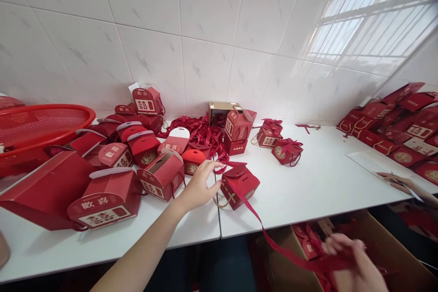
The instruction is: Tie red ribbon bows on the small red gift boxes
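Observation:
A red gift box [241,185] stands near the table's front edge, with a twisted cord handle at its left side. My left hand [201,184] is just left of this box, fingers apart, with nothing seen in it. A dark red ribbon [273,242] runs from the top of the box down to the right. My right hand [357,260], blurred, is closed on the ribbon beyond the table's front edge. Behind the box lies a heap of red ribbons [196,130]. Two boxes with bows, one of them round-patterned [286,151], stand further back to the right.
Many red boxes [111,196] fill the left side beside a red plastic basket [44,123]. More boxes [404,123] are piled at the far right, near another person's hand [397,180]. Below the front edge is an open cardboard carton [393,242].

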The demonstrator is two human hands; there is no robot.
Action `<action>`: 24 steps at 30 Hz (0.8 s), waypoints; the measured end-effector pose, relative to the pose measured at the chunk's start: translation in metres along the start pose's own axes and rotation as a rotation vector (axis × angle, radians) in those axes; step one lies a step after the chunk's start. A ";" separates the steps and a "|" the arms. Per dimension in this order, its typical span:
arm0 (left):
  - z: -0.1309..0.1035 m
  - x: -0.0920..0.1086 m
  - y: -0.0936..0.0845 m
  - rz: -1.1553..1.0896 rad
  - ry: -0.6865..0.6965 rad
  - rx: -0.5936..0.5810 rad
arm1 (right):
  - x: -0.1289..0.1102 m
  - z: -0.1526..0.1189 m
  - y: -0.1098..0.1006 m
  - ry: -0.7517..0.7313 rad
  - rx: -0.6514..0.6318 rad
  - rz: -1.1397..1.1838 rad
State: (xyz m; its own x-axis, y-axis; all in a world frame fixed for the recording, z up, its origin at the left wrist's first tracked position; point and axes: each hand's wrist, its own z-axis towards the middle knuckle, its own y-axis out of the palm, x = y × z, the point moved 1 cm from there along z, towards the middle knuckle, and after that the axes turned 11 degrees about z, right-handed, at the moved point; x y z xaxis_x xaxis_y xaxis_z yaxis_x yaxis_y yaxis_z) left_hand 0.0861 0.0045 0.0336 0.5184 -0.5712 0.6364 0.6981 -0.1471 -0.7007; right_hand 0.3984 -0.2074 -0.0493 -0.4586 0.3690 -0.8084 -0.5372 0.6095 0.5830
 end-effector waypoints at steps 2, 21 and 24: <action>0.016 -0.006 0.021 -0.085 -0.005 -0.036 | 0.020 -0.002 0.032 0.040 -0.019 -0.138; -0.092 0.005 0.008 0.247 -0.211 0.108 | 0.100 -0.034 0.161 0.033 -0.683 -0.720; -0.084 0.005 0.005 0.304 -0.133 0.108 | 0.088 -0.032 0.173 0.082 -0.812 -0.783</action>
State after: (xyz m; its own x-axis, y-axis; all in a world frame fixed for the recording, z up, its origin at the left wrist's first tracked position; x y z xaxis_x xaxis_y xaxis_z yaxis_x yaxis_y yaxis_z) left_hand 0.0503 -0.0671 0.0062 0.7655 -0.4640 0.4456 0.5466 0.1037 -0.8309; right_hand 0.2428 -0.0916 -0.0168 0.1774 0.0204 -0.9839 -0.9841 0.0051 -0.1774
